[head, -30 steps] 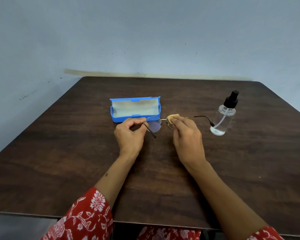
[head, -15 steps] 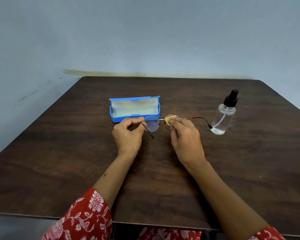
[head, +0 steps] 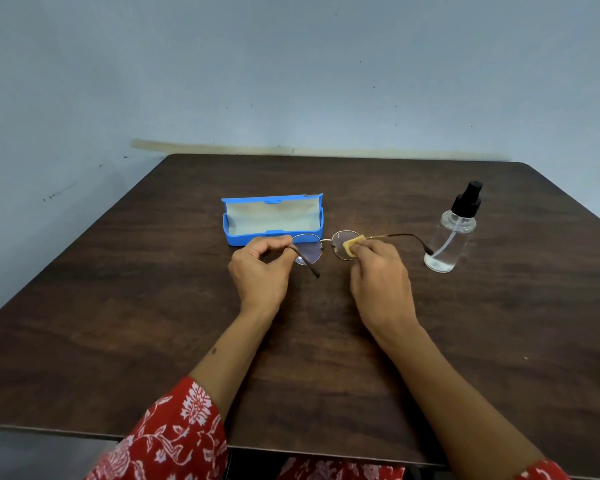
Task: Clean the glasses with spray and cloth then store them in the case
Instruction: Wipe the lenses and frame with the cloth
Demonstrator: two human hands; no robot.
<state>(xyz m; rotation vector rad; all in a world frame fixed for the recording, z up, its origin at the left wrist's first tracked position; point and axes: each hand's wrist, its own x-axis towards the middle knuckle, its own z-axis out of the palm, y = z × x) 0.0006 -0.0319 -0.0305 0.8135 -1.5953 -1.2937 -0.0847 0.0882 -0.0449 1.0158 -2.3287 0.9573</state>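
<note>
Fingers (head: 284, 241) of the left hand pinch the glasses (head: 321, 245); right-hand fingers (head: 364, 244) press cloth (head: 351, 244) on its lens.

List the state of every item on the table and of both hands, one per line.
glasses case: open, empty
glasses: unfolded, held above the table
cloth: pressed on one lens
spray bottle: upright, capped, nearly empty
left hand: pinches the frame
right hand: holds the cloth

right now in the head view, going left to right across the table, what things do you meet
open blue glasses case → left hand gripping the thin metal round-lens glasses → small yellow cloth → right hand → clear spray bottle with black nozzle
</note>
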